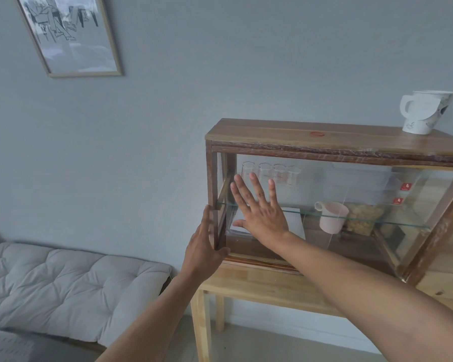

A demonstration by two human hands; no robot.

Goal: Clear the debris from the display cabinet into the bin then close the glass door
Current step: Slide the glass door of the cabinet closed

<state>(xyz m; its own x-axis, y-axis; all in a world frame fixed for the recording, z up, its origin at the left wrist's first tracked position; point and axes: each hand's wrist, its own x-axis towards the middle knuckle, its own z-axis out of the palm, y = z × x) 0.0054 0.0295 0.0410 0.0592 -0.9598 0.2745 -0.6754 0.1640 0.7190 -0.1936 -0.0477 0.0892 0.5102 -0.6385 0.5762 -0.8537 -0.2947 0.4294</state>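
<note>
Both bare forearms are extended toward the wooden-framed glass display cabinet (324, 142), which is set on a light wooden table (259, 286). Left hand (204, 246) is laid flat against the cabinet's left corner post, fingers straight, nothing gripped. Right hand (259, 210) is pressed palm-first on the glass door (351, 194), fingers spread wide, nothing held. Small clear measuring glasses (271, 172), a pale pink mug (332, 216) and a white flat sheet (294, 224) are seen inside. A white paper cup (424, 112) is placed on top.
</note>
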